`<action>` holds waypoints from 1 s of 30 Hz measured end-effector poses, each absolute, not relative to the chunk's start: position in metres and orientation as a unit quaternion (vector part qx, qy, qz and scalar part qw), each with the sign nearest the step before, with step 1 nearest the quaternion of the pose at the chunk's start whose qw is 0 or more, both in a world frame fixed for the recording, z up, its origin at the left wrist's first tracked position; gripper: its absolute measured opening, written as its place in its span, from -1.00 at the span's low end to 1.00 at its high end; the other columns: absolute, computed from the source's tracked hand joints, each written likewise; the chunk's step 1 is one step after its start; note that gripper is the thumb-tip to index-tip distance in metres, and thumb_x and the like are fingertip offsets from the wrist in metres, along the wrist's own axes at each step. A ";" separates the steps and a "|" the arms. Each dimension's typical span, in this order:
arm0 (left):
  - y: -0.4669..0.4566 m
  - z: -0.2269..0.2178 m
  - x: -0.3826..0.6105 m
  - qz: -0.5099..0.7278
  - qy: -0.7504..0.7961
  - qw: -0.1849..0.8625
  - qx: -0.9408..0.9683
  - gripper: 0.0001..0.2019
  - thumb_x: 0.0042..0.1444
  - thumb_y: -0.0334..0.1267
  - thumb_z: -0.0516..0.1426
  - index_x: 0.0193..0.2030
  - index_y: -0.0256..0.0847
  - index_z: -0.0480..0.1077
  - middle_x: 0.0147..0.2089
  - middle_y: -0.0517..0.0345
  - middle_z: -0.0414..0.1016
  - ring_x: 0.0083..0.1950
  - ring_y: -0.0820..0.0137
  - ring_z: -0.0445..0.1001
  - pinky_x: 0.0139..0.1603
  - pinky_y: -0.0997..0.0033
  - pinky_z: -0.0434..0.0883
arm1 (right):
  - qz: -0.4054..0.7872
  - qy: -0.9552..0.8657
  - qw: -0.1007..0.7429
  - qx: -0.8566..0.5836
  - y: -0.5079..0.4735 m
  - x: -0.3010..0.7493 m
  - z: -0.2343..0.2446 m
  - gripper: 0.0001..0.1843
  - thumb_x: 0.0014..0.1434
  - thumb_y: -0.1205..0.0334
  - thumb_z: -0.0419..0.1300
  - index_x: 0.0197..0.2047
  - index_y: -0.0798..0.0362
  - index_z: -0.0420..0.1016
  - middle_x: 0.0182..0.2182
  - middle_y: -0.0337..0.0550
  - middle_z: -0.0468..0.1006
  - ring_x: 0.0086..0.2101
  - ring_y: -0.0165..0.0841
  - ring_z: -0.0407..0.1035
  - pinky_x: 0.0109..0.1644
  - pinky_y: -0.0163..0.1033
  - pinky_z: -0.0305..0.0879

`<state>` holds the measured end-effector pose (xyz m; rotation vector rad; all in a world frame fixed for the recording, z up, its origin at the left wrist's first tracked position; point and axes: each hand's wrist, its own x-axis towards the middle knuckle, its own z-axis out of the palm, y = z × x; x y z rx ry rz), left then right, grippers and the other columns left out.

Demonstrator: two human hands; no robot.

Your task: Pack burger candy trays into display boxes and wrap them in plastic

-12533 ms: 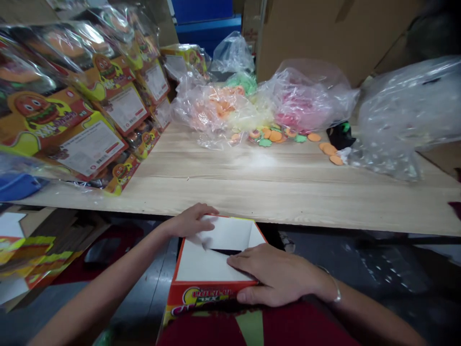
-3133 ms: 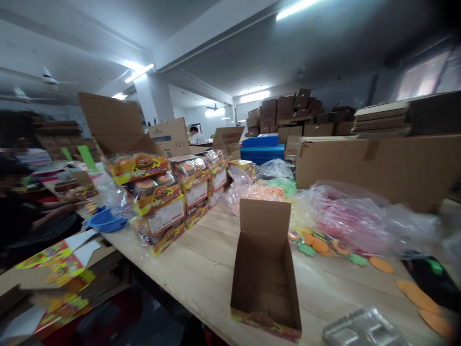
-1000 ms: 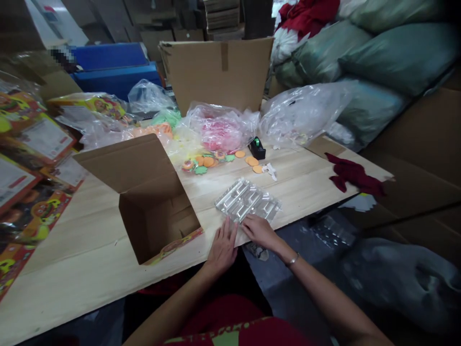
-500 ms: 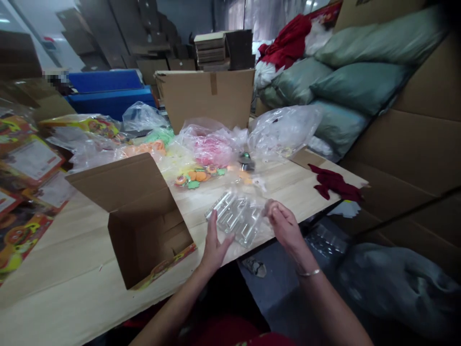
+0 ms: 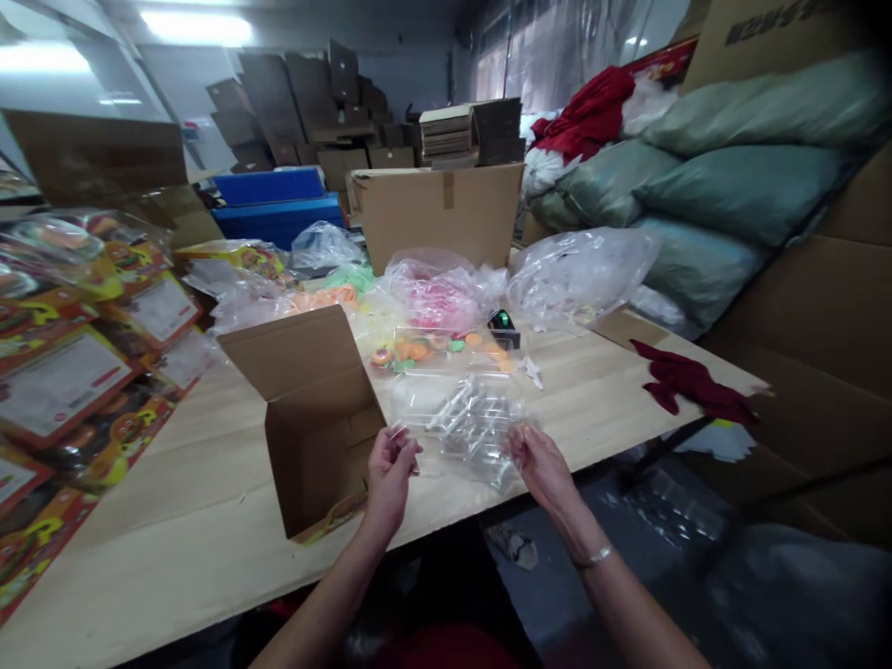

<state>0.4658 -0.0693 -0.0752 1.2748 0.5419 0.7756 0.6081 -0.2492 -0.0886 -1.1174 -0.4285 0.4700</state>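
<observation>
Between my two hands a clear, shiny plastic tray-like packaging piece, with ridged moulded shapes, is held over the table. My left hand pinches its left edge, thumb against fingers. At the right edge my right hand is closed on the same clear plastic. Glare and transparency hide whether it is one piece or several layers. Just left of my left hand stands an open cardboard box with its lid flap raised and bare brown inside. Orange and green small toy pieces lie beyond the plastic.
Plastic bags with pink contents and white contents lie at the back. A small black box sits near them. Printed toy boxes are stacked at left. A dark red cloth lies at the right table edge.
My left hand has gone from spread fingers beside the plastic to pinching its left edge. The plastic now stretches wider between both hands. The head view has shifted left and up.
</observation>
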 end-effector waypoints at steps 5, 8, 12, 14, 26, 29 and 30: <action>-0.075 -0.074 0.440 0.369 0.291 0.665 0.581 -0.65 0.03 -0.06 0.26 -0.11 -0.16 0.33 -0.35 0.23 0.41 -0.37 0.45 0.41 -0.48 0.54 0.34 | 0.149 -0.270 0.738 -0.601 -0.231 0.587 -0.087 -0.35 0.12 -0.12 0.26 0.17 -0.02 0.20 -0.10 -0.01 0.46 -0.42 -0.36 0.32 -0.31 -0.18 0.40; -0.057 -0.064 0.411 0.384 0.294 0.578 0.657 -0.63 0.11 -0.05 0.20 0.01 -0.16 0.36 -0.24 0.14 0.46 -0.26 0.37 0.47 -0.26 0.39 0.46 | 0.107 -0.283 0.698 -0.649 -0.221 0.575 -0.075 -0.08 0.14 0.04 0.27 0.41 0.01 -0.12 -0.07 0.05 0.51 -0.39 -0.34 0.35 -0.38 -0.23 0.36; 0.015 -0.064 0.361 0.475 0.401 0.308 0.720 -0.46 0.12 -0.07 0.17 0.22 -0.21 0.27 0.25 -0.12 0.31 0.32 0.09 0.23 0.36 0.01 0.15 | 0.069 -0.313 0.653 -0.686 -0.195 0.562 -0.048 -0.09 0.20 0.09 0.19 0.47 0.02 -0.20 -0.17 -0.02 0.56 -0.45 -0.36 0.33 -0.39 -0.23 0.33; 0.051 -0.080 0.343 0.416 0.464 0.302 0.721 -0.31 0.02 -0.10 0.21 0.29 -0.28 0.19 0.36 -0.20 0.18 0.43 0.01 0.04 0.43 -0.08 0.00 | 0.053 -0.362 0.595 -0.715 -0.171 0.551 -0.036 -0.10 0.21 0.14 0.16 0.47 0.03 -0.22 -0.17 -0.04 0.56 -0.47 -0.38 0.32 -0.34 -0.22 0.34; 0.068 -0.133 0.334 0.314 0.445 0.356 0.760 -0.49 0.16 -0.24 -0.07 0.24 -0.28 0.30 0.10 -0.06 0.53 0.14 0.07 0.47 0.17 -0.01 0.40 | 0.254 -0.446 0.240 -0.824 -0.040 0.526 -0.074 -0.18 0.20 0.23 0.21 0.40 0.23 -0.09 -0.08 0.09 0.60 -0.09 -0.18 0.50 -0.12 -0.23 0.32; 0.061 -0.119 0.331 0.318 0.452 0.323 0.768 -0.43 0.15 -0.25 -0.01 0.32 -0.30 0.21 0.27 -0.16 0.38 0.32 0.00 0.28 0.31 -0.09 0.23 | 0.251 -0.443 0.211 -0.834 -0.040 0.525 -0.084 -0.21 0.23 0.19 0.20 0.39 0.26 -0.07 -0.02 0.18 0.57 -0.04 -0.12 0.48 -0.09 -0.19 0.32; 0.058 -0.113 0.334 0.324 0.440 0.296 0.783 -0.39 0.15 -0.24 0.02 0.36 -0.32 0.16 0.36 -0.19 0.25 0.41 -0.01 0.14 0.38 -0.11 0.11 | 0.249 -0.442 0.208 -0.836 -0.040 0.524 -0.085 -0.22 0.24 0.19 0.19 0.38 0.28 -0.06 -0.01 0.21 0.56 -0.03 -0.10 0.48 -0.08 -0.18 0.32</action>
